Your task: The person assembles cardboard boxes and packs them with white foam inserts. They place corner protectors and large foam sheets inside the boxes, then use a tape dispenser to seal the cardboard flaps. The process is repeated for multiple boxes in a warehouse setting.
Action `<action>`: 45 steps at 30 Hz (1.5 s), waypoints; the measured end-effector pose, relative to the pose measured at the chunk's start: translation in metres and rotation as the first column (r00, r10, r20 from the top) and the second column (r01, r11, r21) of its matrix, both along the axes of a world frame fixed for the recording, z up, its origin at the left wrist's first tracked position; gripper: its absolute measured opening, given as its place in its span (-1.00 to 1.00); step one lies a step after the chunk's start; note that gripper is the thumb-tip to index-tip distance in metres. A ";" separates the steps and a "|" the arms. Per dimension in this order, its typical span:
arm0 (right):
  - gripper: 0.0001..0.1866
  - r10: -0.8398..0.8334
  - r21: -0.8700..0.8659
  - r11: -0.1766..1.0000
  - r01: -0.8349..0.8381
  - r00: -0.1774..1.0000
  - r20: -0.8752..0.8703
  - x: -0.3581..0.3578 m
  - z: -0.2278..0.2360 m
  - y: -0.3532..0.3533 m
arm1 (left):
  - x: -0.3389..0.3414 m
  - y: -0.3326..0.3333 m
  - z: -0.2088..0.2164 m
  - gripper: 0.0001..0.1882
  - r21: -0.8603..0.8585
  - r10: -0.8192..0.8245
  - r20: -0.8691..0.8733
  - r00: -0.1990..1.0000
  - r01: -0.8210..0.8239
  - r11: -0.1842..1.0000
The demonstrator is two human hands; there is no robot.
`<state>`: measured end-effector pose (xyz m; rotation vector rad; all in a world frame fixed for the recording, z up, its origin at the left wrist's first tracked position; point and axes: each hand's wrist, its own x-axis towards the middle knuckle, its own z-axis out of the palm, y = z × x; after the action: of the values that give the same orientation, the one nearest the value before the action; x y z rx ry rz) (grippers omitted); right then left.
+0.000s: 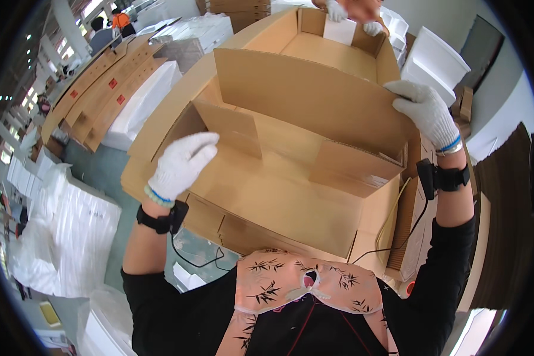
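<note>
A large brown cardboard carton [267, 219] lies before me with its top unfolded. Its long far flap [308, 101] stands upright, and two smaller flaps, a left one [234, 130] and a right one [353, 169], stand inward at the sides. My left hand [184, 165], in a white knit glove, is over the left side of the carton beside the small left flap. Its fingers are stretched out and hold nothing. My right hand [426, 113], gloved alike, grips the far flap at its upper right corner, thumb apart from the fingers.
Beyond stands another open carton [332, 53], with a co-worker's gloved hands [338, 10] at a white panel [339, 31]. Printed cardboard sheets [101, 89] and plastic-wrapped stacks [71, 225] are on the left. White foam pieces [436, 59] and stacked dark cardboard [510, 219] are on the right.
</note>
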<state>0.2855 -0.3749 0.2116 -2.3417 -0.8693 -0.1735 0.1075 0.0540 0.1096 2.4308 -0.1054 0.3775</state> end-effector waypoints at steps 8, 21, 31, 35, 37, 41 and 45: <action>-0.79 0.208 -0.249 0.928 -0.277 0.940 -0.269 -0.009 -0.062 0.018 | 0.058 0.009 0.054 -0.44 0.431 -0.081 0.416 0.906 -0.118 0.894; -0.64 -0.731 0.349 0.683 0.642 0.596 0.334 -0.241 -0.213 -0.023 | 0.119 0.058 0.004 -0.29 0.727 -0.233 -0.225 0.946 0.322 0.606; -0.67 -0.633 -0.780 0.142 0.609 -0.550 -0.545 -0.715 -0.562 0.141 | 0.085 -0.030 0.009 -0.19 0.964 -0.224 -0.184 0.957 0.221 0.151; -0.60 -0.322 -0.791 0.167 0.589 -0.726 -0.608 -0.795 -0.577 0.270 | 0.102 -0.019 0.014 -0.17 0.987 -0.215 0.024 0.976 0.011 0.161; -0.60 -0.350 -0.762 0.159 0.628 -0.686 -0.638 -0.819 -0.564 0.266 | 0.090 -0.014 -0.001 -0.21 0.974 -0.120 0.017 0.993 0.011 0.228; -0.60 -0.493 -0.677 0.122 0.726 -0.548 -0.676 -0.804 -0.562 0.184 | 0.079 -0.036 0.007 -0.21 0.931 -0.032 -0.021 0.999 0.031 0.365; -0.61 -0.683 -0.473 -0.099 0.875 -0.405 -0.607 -0.791 -0.478 0.060 | 0.046 -0.061 0.010 -0.19 0.779 -0.017 -0.104 0.994 0.092 0.620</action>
<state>-0.5056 -0.3148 -0.2662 -1.8175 1.5747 0.1540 0.1534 -0.0067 0.1198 3.3117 -0.3795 0.2089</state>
